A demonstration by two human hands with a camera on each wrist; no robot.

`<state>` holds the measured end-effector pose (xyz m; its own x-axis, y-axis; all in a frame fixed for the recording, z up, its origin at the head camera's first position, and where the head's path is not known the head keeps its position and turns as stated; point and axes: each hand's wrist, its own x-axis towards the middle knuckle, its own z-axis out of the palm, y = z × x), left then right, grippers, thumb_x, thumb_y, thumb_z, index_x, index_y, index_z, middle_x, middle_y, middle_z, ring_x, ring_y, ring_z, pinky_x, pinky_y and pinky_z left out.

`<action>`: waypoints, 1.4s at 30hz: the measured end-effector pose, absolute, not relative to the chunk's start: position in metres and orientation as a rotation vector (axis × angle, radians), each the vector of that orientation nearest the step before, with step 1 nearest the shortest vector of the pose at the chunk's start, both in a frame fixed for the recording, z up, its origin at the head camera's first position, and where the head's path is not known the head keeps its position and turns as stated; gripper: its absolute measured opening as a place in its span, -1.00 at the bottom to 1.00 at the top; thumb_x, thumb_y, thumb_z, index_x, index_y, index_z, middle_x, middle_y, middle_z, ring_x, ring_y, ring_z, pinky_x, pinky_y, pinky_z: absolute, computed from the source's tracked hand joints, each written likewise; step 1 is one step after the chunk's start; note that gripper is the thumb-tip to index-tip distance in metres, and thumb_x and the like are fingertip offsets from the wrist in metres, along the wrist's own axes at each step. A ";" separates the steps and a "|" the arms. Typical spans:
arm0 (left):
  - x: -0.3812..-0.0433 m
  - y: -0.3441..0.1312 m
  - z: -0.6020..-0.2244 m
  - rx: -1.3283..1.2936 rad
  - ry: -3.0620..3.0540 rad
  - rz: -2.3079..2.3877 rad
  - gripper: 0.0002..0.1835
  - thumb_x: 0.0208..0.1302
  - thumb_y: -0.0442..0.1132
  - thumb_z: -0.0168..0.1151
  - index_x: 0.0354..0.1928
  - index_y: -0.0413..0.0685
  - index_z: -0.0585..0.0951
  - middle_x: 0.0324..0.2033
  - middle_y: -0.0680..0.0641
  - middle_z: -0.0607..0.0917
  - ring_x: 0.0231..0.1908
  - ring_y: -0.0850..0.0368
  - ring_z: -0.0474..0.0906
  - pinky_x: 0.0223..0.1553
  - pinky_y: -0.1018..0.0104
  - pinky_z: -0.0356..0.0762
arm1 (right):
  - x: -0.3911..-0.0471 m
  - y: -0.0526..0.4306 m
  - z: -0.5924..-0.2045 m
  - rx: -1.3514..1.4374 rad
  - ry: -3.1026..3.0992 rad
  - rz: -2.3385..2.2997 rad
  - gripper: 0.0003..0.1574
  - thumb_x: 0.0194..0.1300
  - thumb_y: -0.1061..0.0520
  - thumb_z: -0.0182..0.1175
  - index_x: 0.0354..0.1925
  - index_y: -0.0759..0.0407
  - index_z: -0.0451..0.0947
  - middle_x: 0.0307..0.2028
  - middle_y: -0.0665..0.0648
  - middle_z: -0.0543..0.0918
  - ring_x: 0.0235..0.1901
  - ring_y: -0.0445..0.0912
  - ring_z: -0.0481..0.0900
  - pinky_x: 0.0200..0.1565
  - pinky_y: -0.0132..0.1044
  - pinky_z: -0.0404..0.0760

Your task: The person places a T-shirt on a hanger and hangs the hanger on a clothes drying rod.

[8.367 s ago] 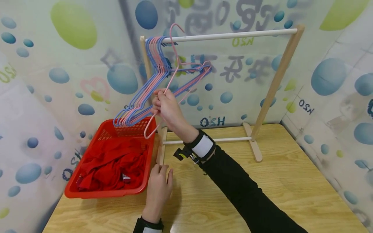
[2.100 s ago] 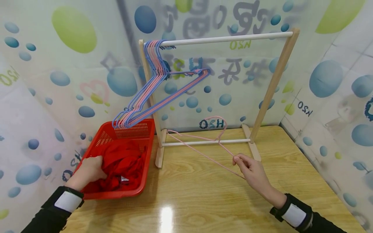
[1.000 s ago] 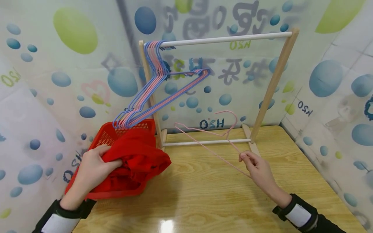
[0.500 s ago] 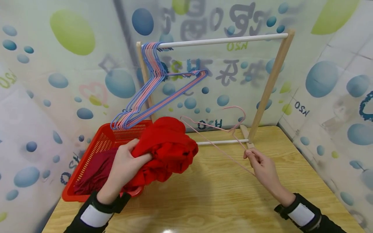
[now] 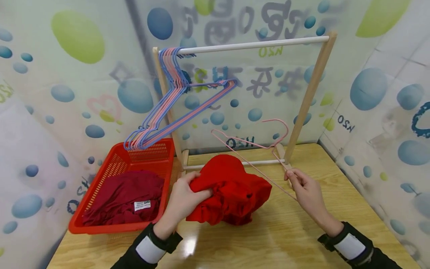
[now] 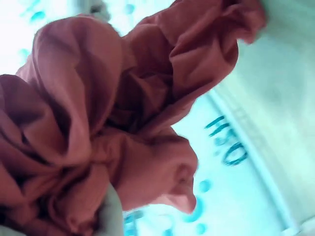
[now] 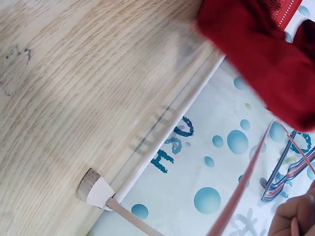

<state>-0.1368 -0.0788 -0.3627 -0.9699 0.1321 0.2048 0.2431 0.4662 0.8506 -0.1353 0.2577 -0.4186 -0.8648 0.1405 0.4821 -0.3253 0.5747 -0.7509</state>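
My left hand [image 5: 185,198] grips a bunched bright red garment [image 5: 231,190] above the middle of the table; its exact kind cannot be told. In the left wrist view that garment [image 6: 147,98] fills much of the picture, with a bit of my left hand [image 6: 110,214] at the bottom. My right hand [image 5: 306,194] pinches a pink clothes hanger [image 5: 248,143] by one end, its hook pointing up and back. The garment lies just left of and in front of the hanger. In the right wrist view, curled fingers of my right hand [image 7: 295,216] hold the hanger [image 7: 241,189].
A red plastic basket [image 5: 122,228] at the left holds a dark red garment [image 5: 124,194] with a white label [image 5: 142,205]. Behind, a wooden rack [image 5: 310,93] with a white rail [image 5: 252,45] carries several blue and pink hangers [image 5: 174,86] at its left end. All stand on a wooden table [image 5: 268,243].
The left hand reached into the basket, took the bright red garment and carried it right, uncovering the dark red one. The right hand earlier brought the pink hanger down from the rack to the right.
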 end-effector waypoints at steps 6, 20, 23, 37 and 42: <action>-0.149 -0.070 -0.400 -0.306 -2.624 -1.429 -0.60 -0.07 -0.17 0.44 -0.14 -0.09 0.59 -0.31 -0.01 0.66 -0.35 0.13 0.51 -0.34 0.23 0.48 | -0.136 0.257 -0.419 0.167 -2.304 1.230 -0.75 0.46 0.12 0.03 -0.39 0.08 0.53 -0.75 -0.06 0.27 -0.81 -0.26 0.12 -0.76 -0.38 0.10; -0.156 -0.072 -0.436 -0.287 -2.702 -1.336 -0.37 -0.09 -0.15 0.51 0.03 -0.17 0.44 -0.10 -0.22 0.61 -0.10 -0.12 0.54 -0.12 0.00 0.47 | -0.133 0.249 -0.418 0.198 -2.288 1.251 -0.77 0.44 0.15 0.05 -0.39 0.10 0.55 -0.78 -0.08 0.24 -0.81 -0.29 0.09 -0.77 -0.39 0.07; -0.152 -0.077 -0.437 -0.336 -2.720 -1.392 -0.32 -0.10 -0.19 0.52 0.09 -0.19 0.42 -0.02 -0.24 0.58 0.01 -0.15 0.49 0.00 -0.05 0.42 | -0.133 0.249 -0.419 0.197 -2.294 1.252 -0.76 0.44 0.15 0.05 -0.39 0.10 0.55 -0.78 -0.08 0.24 -0.82 -0.29 0.08 -0.77 -0.39 0.07; -0.135 -0.106 -0.438 -0.587 -2.681 -1.054 -0.36 -0.12 -0.66 0.19 0.14 -0.32 0.45 -0.02 -0.18 0.64 -0.15 -0.04 0.59 -0.21 0.18 0.52 | -0.127 0.243 -0.413 0.194 -2.295 1.269 -0.78 0.43 0.24 0.05 -0.38 0.20 0.54 -0.79 -0.06 0.23 -0.82 -0.33 0.07 -0.78 -0.40 0.06; -0.131 -0.107 -0.433 -0.604 -2.581 -0.853 -0.61 -0.01 -0.59 0.25 -0.05 -0.28 0.57 -0.22 -0.14 0.69 -0.25 -0.01 0.64 -0.26 0.17 0.58 | -0.130 0.247 -0.421 0.206 -2.285 1.287 -0.78 0.44 0.19 0.04 -0.38 0.14 0.53 -0.78 -0.07 0.24 -0.83 -0.29 0.07 -0.79 -0.40 0.05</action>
<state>-0.1313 -0.1073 -0.4331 -0.8460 0.2821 0.4525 0.4962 0.7272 0.4744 -0.1299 0.2472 -0.4208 -0.8610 0.1117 0.4963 -0.3666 0.5401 -0.7575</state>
